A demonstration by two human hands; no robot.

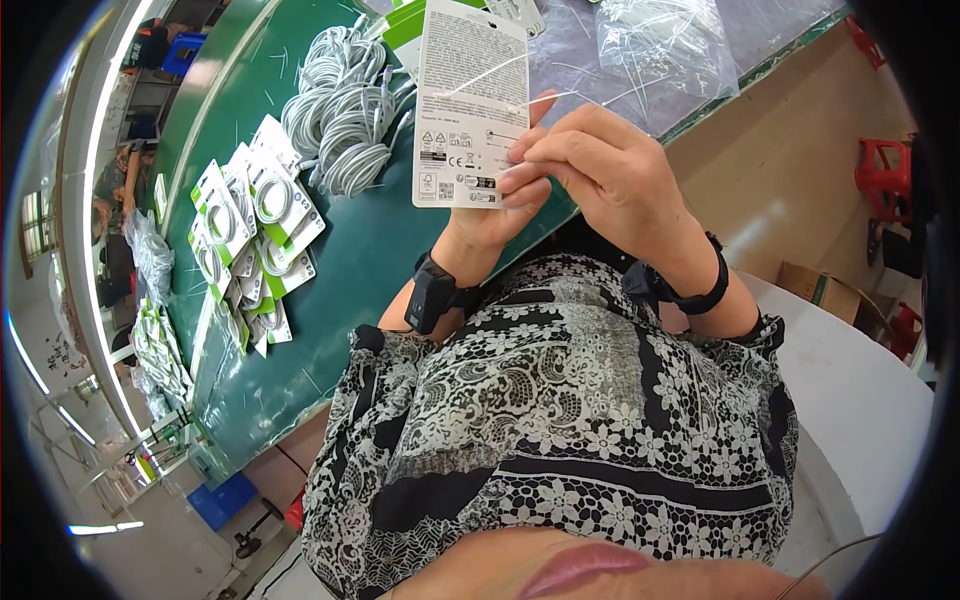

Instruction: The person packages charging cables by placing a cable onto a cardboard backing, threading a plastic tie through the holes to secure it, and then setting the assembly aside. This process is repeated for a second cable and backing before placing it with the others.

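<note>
A white printed packaging card (468, 150) stands upright in front of me, its text side facing me. My left hand (485, 222) grips it at the lower right edge, most of that hand hidden behind the card. Thumb and forefinger of my right hand (618, 180) are pinched together at the same edge, touching the left fingers; what they pinch, if anything, is too small to make out. A thin white plastic tie (484, 76) slants across the card's face. Another tie end sticks out to the right above my fingers.
Coiled white cables (345, 120) lie in a heap on the green table (345, 270). Left of them is a pile of carded cables (262, 215). A clear bag of white ties (665, 50) lies far right, among loose ties. Red stools (885, 178) stand on the floor.
</note>
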